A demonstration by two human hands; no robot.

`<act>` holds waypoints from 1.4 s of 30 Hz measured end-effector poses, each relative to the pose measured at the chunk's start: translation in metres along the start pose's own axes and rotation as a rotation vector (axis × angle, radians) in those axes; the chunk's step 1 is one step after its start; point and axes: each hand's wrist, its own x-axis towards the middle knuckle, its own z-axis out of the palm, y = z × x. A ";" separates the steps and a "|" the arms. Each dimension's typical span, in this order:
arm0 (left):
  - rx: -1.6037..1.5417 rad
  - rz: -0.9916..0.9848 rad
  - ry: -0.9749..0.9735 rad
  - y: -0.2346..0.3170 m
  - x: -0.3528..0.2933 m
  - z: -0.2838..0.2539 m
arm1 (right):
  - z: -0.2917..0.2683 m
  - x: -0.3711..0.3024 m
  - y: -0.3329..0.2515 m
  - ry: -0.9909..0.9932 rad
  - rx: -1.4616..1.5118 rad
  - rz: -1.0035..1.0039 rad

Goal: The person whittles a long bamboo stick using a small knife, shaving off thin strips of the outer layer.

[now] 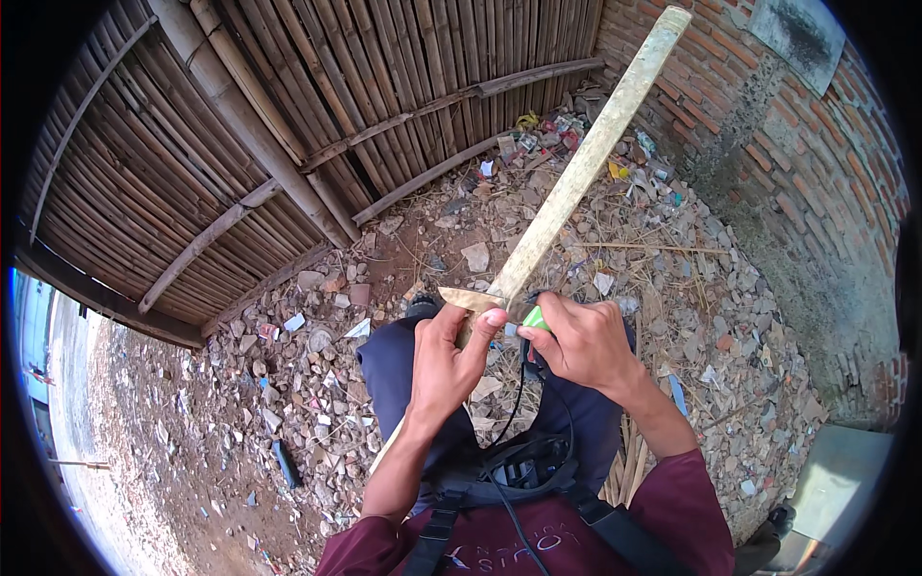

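Observation:
A long pale bamboo strip [586, 168] slants up and away from my lap toward the far right. My left hand [448, 355] is closed around its near part, thumb on top, and a thin length of the strip shows again below my left wrist. In my closed right hand [586, 346] is a knife with a bright green handle [536, 319]. Its blade [468, 299] points left and lies crosswise at the strip, close to my left thumb and fingers. My fingers partly hide where blade and strip meet.
Stones and scattered litter [475, 257] cover the ground around my legs. A bamboo wall [384, 86] rises at the far left, and a brick wall [768, 182] stands on the right. Several thin sticks [629, 466] lie beneath my right leg. A black cable [519, 408] hangs before my waist.

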 end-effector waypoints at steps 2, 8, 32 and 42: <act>-0.016 0.002 0.012 -0.003 -0.001 0.003 | 0.002 0.000 0.000 0.001 -0.026 0.001; -0.002 0.005 0.007 0.001 -0.001 0.000 | -0.002 0.002 -0.002 0.001 -0.037 0.000; 0.126 -0.025 -0.036 0.005 0.000 -0.003 | 0.000 0.006 0.004 -0.009 -0.051 0.001; 0.107 -0.082 -0.110 -0.008 -0.022 -0.015 | -0.030 0.018 0.061 0.228 -0.082 0.281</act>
